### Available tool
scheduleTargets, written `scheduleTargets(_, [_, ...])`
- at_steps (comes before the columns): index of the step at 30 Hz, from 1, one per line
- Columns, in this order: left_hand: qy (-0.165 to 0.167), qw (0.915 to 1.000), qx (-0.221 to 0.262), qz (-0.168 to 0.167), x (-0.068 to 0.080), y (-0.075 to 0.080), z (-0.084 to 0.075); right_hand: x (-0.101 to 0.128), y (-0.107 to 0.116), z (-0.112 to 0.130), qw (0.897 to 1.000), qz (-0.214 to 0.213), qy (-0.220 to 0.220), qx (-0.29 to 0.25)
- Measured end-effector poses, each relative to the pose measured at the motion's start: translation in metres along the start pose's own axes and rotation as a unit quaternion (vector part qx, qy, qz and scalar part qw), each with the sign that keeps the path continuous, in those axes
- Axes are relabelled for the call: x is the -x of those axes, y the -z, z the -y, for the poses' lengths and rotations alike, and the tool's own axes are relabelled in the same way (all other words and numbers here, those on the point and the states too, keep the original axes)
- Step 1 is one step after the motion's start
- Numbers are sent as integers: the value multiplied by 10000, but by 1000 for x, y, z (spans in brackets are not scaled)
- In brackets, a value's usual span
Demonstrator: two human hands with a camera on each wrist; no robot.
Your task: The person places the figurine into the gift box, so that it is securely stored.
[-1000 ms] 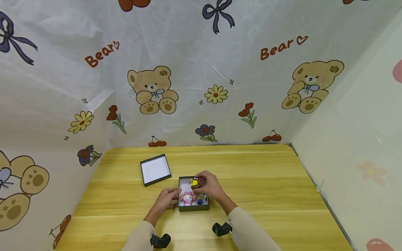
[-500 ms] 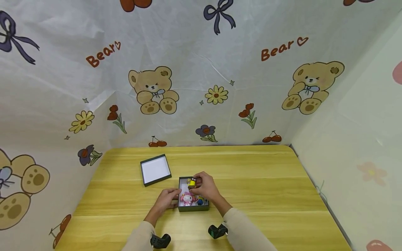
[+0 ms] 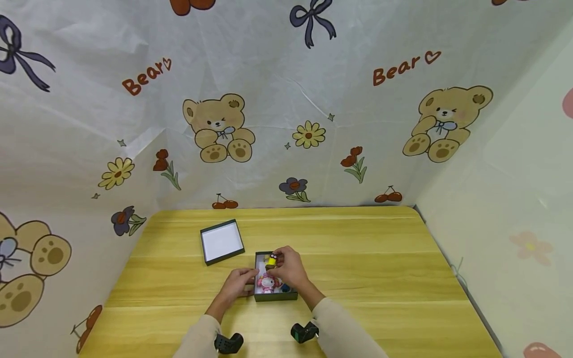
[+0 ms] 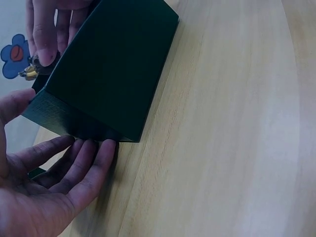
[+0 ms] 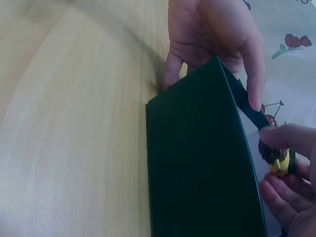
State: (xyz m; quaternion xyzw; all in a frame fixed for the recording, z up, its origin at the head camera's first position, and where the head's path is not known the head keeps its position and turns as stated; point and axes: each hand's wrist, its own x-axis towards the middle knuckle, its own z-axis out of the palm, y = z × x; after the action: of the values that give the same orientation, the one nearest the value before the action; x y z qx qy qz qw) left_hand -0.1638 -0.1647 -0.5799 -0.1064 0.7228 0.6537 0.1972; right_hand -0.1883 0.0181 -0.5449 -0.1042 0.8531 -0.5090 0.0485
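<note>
Hands at a small dark green cardboard box [image 3: 274,297] standing open on the pale yellow wooden desk [image 3: 380,268], close to its near edge. In the head view we see the right hand [image 3: 290,271] above the far part of the box, its thumb and fingertips [image 5: 289,134] pinching a small yellow and brown toy figure [image 3: 271,260]; the right wrist view confirms this grip, with the figure [image 5: 277,159] caught between a finger above and the fingers below, just beyond the box's dark outer wall [image 5: 197,163]. The left hand [image 3: 238,283] lies at the left side of the box; in the left wrist view we find its fingers [image 4: 74,163] straight and spread, their tips touching the foot of the wall [image 4: 108,74], and the thumb at the upper corner. Inside the box we make out a pink and white plush-like doll figure [image 3: 267,283] and, half hidden under the right hand, a blue and yellow piece [image 3: 285,288] that we cannot identify. The box's lid, a shallow dark green tray with a white inside [image 3: 222,242], lies apart to the far left, open side up. Behind the desk hangs a white cloth printed with bears, flowers and bows [image 3: 286,109].
</note>
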Motion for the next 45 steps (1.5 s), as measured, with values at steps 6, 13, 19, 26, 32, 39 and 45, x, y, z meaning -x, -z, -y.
scheduleTargets(6, [-71,10000,-30,43,-1,1,0,-2,-4,0,9997,-196,43,110])
scheduleTargets(13, [-5,10000,-9,26,-2,1,3,-2,-10,2,9989,-351,-172,242])
scheduleTargets(19, [38,10000,25,-10,-2,0,3,-1,-12,2,9967,-425,-151,667])
scheduleTargets(26, [-47,9999,57,74,-2,0,3,-3,-16,2,9948,-467,-83,903])
scheduleTargets(32, [-48,10000,5,48,-2,0,3,-6,-21,2,9921,-464,-148,1159])
scheduleTargets(39, [-41,10000,-14,18,-2,0,4,-6,-26,0,9900,-573,-241,1264])
scheduleTargets(45, [-41,10000,-41,-12,-2,1,4,-6,-31,-3,9895,-612,-302,1277])
